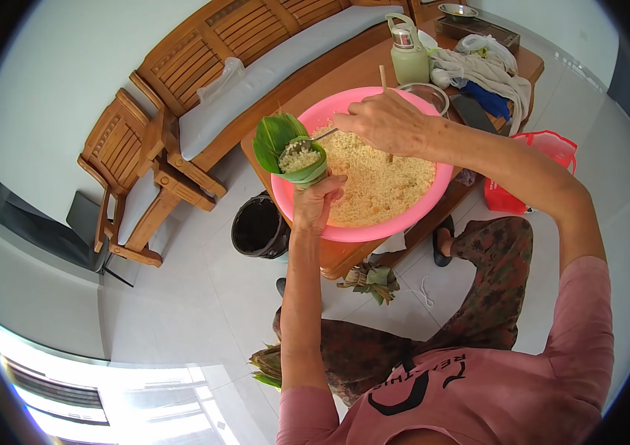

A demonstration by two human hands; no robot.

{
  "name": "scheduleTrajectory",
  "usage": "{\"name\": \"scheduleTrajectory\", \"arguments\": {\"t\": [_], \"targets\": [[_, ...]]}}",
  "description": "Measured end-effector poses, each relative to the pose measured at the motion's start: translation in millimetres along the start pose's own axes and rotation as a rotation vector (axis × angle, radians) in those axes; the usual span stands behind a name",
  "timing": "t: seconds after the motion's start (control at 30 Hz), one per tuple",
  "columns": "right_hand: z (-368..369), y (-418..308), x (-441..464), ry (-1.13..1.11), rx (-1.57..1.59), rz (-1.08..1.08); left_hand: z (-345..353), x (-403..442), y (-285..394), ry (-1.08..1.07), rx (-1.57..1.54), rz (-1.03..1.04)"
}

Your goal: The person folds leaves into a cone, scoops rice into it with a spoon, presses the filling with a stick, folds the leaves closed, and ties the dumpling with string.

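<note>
Cone is at the left rim of the bowl, pinched in the left grip. Rice is already inside, so filling looks well along; the leaf tips stand up, not folded over. The right grip pinches the spoon at the mouth. Much more rice lies in the bowl.

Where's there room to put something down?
On the brown wooden table, between pink plastic basin and long wooden bench, beside pale green flask; or the bench's grey cushion, past the clear plastic bag. Crowded: around the rumpled beige cloth.
</note>
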State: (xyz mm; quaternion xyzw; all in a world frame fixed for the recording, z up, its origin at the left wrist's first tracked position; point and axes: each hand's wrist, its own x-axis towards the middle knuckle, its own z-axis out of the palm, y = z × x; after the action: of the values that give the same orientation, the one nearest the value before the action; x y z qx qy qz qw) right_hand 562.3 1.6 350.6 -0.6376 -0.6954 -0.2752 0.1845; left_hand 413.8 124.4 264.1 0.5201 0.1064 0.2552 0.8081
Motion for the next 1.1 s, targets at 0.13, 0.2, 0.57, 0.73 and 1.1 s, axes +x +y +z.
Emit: {"name": "scheduleTrajectory", "arguments": {"t": [0.13, 0.2, 0.57, 0.73, 1.1], "targets": [[-8, 11, 7, 0.057, 0.230, 0.041, -2, 0, -1, 0.016, 0.065, 0.009], [-24, 12, 11, -0.044, 0.350, 0.107, -1, 0, -1, 0.027, 0.097, 0.019], [-51, -2, 17, -0.584, 0.489, 0.156, 3, -1, -4, 0.087, 0.286, 0.129], [-58, -5, 14, -0.515, 0.546, 0.173, 7, -2, -2, 0.097, 0.246, 0.140], [-25, -1, 1, -0.510, 0.597, 0.197, 4, -1, -6, 0.126, 0.309, 0.211]]}}
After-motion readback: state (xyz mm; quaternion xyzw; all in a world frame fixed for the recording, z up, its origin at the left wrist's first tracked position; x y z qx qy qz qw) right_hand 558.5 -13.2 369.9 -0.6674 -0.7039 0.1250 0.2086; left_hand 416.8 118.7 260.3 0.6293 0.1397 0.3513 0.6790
